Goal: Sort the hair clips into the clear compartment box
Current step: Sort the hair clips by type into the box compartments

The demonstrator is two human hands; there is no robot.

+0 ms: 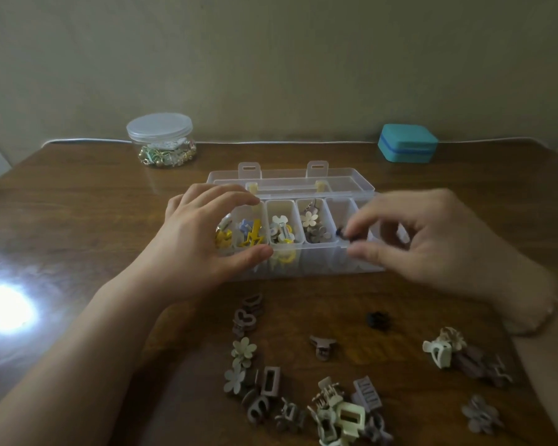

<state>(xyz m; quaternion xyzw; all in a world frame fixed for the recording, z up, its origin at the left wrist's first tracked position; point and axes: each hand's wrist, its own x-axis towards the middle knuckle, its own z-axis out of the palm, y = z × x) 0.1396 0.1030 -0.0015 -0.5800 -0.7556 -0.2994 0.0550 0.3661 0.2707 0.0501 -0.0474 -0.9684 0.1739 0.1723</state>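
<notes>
Head view: nearest on the surface (78,204), many loose hair clips (335,410) still await sorting. Beyond them, the left hand (200,233) steadies the clear compartment box (303,262), its grip wide around the box's end. The right hand (432,239) pinches a small dark clip (343,234) over an almost empty compartment. Three compartments already hold clips; roughly halfway, I judge.

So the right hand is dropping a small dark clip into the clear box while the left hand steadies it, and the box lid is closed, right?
Not quite: the head view shows the lid open, folded back behind the clear box. The rest holds: the right hand pinches a small dark clip over a compartment while the left hand steadies the box.
</notes>
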